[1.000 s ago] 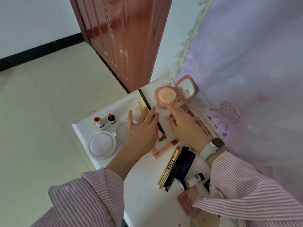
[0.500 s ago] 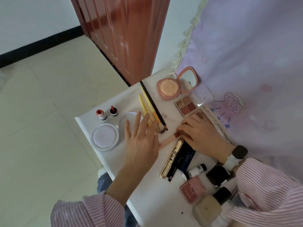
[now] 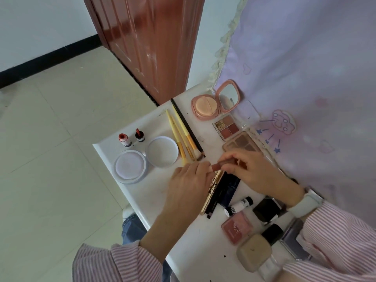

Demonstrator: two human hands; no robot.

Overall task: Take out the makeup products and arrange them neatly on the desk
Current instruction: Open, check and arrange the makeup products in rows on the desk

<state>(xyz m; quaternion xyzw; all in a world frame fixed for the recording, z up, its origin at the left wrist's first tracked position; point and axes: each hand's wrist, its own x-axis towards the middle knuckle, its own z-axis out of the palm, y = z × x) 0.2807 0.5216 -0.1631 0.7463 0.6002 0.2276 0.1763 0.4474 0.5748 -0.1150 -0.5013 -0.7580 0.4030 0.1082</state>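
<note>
Both hands meet over the middle of the white desk (image 3: 142,192) on a slim pink lip tube (image 3: 218,165). My right hand (image 3: 250,171) pinches its right part and my left hand (image 3: 189,184) holds its left end. Just below lie a gold mascara tube (image 3: 211,190) and dark tubes (image 3: 225,192). Yellow-handled brushes (image 3: 181,135) and a black pencil (image 3: 187,129) lie side by side. An open pink compact (image 3: 205,107), a small eyeshadow quad (image 3: 226,126) and a brown palette (image 3: 242,142) line the right side.
Two small dropper bottles (image 3: 131,139) and two round white lids (image 3: 130,167) sit on the desk's left part. A pink blush (image 3: 237,226), beige foundation bottle (image 3: 254,253) and black jar (image 3: 266,210) crowd the near right. A lilac curtain (image 3: 305,68) hangs right; a door (image 3: 150,43) stands behind.
My right hand picked the pink lip tube up from the desk, and my left hand left the brushes and came across to hold the tube's other end.
</note>
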